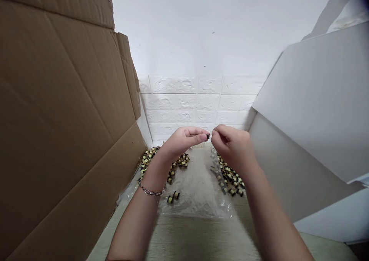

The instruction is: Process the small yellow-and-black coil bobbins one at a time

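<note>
My left hand (188, 137) pinches a small black coil bobbin (208, 136) between thumb and fingertips. Right beside it, my right hand (230, 142) is closed in a pinch; whatever its fingertips hold is hidden or too fine to name. Thin wire-like strands seem to hang just below the fingertips. Under my left arm lies a pile of small black coil bobbins with yellow wrapping (148, 155). A second pile of coil bobbins (230, 176) spreads below my right hand. Two loose coil bobbins (173, 197) sit nearer to me on a clear plastic bag (198, 180).
A tall brown cardboard panel (63, 99) stands along the left side. White panels (311, 111) close off the right. Behind my hands is a white brick-patterned wall (184, 101). The pale wooden tabletop (201, 238) shows in front of the plastic bag.
</note>
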A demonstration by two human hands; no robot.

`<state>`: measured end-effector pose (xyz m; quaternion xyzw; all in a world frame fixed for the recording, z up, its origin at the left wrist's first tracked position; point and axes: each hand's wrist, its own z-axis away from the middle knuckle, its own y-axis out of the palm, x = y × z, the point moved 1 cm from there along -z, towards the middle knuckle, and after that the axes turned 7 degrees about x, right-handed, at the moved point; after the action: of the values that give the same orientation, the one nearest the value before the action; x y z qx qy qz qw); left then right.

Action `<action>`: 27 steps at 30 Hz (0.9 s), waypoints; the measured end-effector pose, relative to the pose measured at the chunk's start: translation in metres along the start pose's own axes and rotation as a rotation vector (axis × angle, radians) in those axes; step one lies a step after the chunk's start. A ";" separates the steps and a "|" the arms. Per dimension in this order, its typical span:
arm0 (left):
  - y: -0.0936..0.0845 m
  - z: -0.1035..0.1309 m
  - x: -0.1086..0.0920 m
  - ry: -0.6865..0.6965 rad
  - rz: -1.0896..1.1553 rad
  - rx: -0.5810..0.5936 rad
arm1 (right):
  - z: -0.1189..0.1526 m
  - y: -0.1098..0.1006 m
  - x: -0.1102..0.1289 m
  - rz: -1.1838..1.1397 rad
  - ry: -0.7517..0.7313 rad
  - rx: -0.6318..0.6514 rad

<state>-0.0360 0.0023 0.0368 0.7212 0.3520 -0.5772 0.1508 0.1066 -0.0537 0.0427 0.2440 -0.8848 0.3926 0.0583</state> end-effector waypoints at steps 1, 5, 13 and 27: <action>0.000 0.000 0.000 0.000 0.002 0.002 | 0.000 0.000 0.000 -0.001 -0.001 -0.001; 0.001 0.000 -0.001 0.003 0.017 0.016 | -0.001 0.001 0.000 -0.040 -0.021 0.008; 0.000 0.000 0.001 0.009 0.082 0.027 | -0.003 0.001 -0.004 -0.269 0.016 0.134; 0.011 0.000 0.000 0.057 0.324 0.160 | -0.002 -0.006 -0.006 -0.572 0.051 0.236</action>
<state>-0.0288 -0.0052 0.0346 0.7944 0.1883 -0.5507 0.1738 0.1148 -0.0530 0.0464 0.4781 -0.7268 0.4664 0.1599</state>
